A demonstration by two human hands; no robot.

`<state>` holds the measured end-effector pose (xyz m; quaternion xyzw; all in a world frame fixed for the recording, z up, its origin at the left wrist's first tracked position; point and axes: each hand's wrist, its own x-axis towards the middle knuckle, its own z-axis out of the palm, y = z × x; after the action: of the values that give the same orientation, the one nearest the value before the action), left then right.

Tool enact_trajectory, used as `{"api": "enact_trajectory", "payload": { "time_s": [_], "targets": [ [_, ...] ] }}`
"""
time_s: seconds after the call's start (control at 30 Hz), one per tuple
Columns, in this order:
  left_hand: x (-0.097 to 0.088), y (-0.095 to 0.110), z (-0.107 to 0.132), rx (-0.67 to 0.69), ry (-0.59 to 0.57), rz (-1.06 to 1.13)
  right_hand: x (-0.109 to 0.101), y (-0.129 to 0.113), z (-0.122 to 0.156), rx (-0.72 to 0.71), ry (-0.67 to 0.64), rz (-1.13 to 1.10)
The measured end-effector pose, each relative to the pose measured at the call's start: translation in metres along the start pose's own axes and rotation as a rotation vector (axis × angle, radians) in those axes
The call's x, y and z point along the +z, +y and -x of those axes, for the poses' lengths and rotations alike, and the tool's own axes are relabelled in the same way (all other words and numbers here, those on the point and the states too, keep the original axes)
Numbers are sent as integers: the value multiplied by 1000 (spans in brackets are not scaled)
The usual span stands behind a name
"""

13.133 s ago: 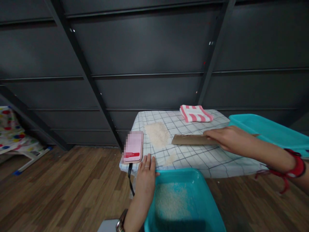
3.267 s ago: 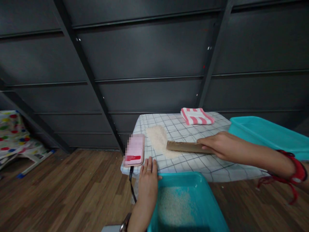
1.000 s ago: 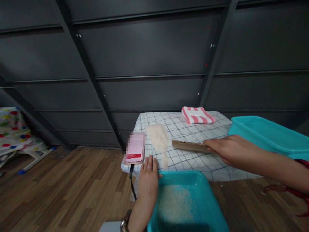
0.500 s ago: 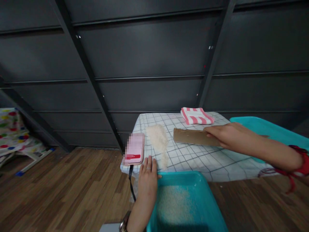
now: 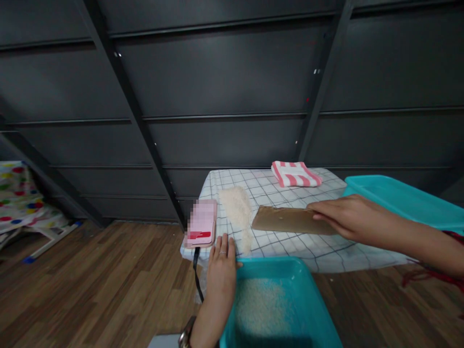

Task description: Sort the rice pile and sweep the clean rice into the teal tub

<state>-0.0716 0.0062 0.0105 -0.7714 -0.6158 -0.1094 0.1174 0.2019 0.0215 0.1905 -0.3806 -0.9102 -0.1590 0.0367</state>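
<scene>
My right hand (image 5: 344, 218) grips a flat brown cardboard piece (image 5: 286, 220) and holds it low over the checked tablecloth (image 5: 290, 241), its left edge just right of a pile of white rice (image 5: 237, 208). A thin trail of rice runs from the pile toward the table's near edge. My left hand (image 5: 221, 268) rests with fingers together on the near corner of the table, its thumb on the rim of a teal tub (image 5: 300, 295) that holds rice below the edge.
A pink phone (image 5: 202, 223) with a black cable lies at the table's left corner. A folded pink-and-white striped towel (image 5: 295, 174) sits at the back. A second teal tub (image 5: 406, 200) stands at the right. Dark metal wall behind, wooden floor around.
My right hand brought the cardboard down and left, closer to the rice pile, and tilted it flatter. My left hand stayed at the tub's rim.
</scene>
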Motion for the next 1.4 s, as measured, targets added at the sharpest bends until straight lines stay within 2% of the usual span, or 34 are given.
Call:
{"api": "enact_trajectory", "payload": {
  "time_s": [0.1, 0.2, 0.37, 0.47, 0.6, 0.73, 0.87, 1.03, 1.2, 1.4],
  "targets": [
    [-2, -1, 0, 7, 3, -5, 8, -2, -7, -35, 46, 51],
    [-3, -1, 0, 9, -6, -16, 13, -5, -9, -71, 16, 20],
    [1, 1, 0, -19, 15, -7, 5, -7, -3, -73, -22, -55],
    [1, 1, -1, -13, 22, -5, 2, -8, -4, -79, 19, -26],
    [-3, 0, -1, 13, 1, -15, 12, -11, -12, -91, 91, 37],
    [-2, -1, 0, 13, 28, 10, 20, -14, -12, -123, 80, 24],
    [4, -2, 1, 12, 45, 20, 12, -14, -6, -110, 86, -2],
    [5, 0, 0, 0, 62, 1, 8, -18, -17, -124, 190, 83],
    [6, 2, 0, -21, 55, 1, 16, -21, -21, -172, 104, 65],
    [3, 3, 0, -33, 26, -1, 9, -17, -14, -134, 126, 5]
  ]
}}
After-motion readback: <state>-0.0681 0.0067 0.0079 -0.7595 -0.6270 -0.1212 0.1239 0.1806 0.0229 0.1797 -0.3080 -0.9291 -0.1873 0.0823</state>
